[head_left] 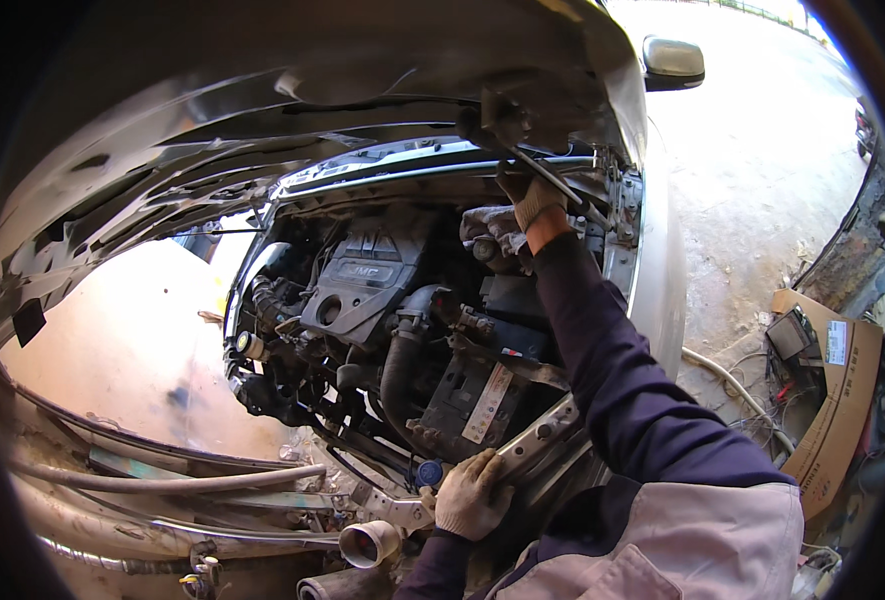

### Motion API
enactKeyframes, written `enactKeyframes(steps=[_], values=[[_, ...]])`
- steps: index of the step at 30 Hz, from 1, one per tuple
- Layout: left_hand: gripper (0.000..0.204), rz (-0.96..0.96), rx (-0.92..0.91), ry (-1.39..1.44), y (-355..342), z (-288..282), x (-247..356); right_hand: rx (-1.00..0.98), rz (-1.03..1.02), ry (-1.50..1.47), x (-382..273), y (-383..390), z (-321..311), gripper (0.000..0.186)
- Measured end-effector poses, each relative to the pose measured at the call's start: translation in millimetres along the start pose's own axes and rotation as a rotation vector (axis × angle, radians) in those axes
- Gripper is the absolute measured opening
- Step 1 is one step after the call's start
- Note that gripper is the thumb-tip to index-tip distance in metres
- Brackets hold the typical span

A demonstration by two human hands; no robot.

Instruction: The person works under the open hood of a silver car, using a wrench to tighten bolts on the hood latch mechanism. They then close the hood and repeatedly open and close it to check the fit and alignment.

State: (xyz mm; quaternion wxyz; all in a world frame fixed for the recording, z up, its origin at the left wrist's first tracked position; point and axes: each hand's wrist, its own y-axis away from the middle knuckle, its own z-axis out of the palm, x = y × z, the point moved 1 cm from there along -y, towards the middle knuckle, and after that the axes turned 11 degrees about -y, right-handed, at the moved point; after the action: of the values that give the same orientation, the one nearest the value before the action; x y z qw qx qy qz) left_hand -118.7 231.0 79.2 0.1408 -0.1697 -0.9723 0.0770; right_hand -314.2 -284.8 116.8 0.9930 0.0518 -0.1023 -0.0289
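Note:
My left hand [473, 492], in a pale knitted glove, has its fingers curled over the front metal crossmember [542, 428] of a car's engine bay, beside a blue round cap [429, 473]. My right hand [531, 195], also gloved, reaches to the back right of the bay, against or just beside a hood strut [559, 182]; its fingers are partly hidden. A crumpled grey rag [487, 230] lies below it. The dark engine cover [357, 285] is in the middle, with a battery [467, 395] toward me. My right forearm crosses the bay's right side.
The raised hood [212, 90] overhangs the bay, with a side mirror [672, 60] beyond. At right are a pale hose [727, 385], cardboard packaging [832, 400] and loose cables. Long pipes [162, 484] and a metal cylinder [367, 543] lie at lower left.

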Motion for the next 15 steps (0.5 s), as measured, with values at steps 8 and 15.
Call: enactKeyframes(steps=[8,15], values=[[0.058,0.001,0.030,-0.012,2,-2,2,0.091,-0.065,0.325,3,-42,-22,0.033],[0.059,0.000,0.006,0.001,0,0,-2,-0.023,-0.013,0.184,-31,6,-10,0.014]])
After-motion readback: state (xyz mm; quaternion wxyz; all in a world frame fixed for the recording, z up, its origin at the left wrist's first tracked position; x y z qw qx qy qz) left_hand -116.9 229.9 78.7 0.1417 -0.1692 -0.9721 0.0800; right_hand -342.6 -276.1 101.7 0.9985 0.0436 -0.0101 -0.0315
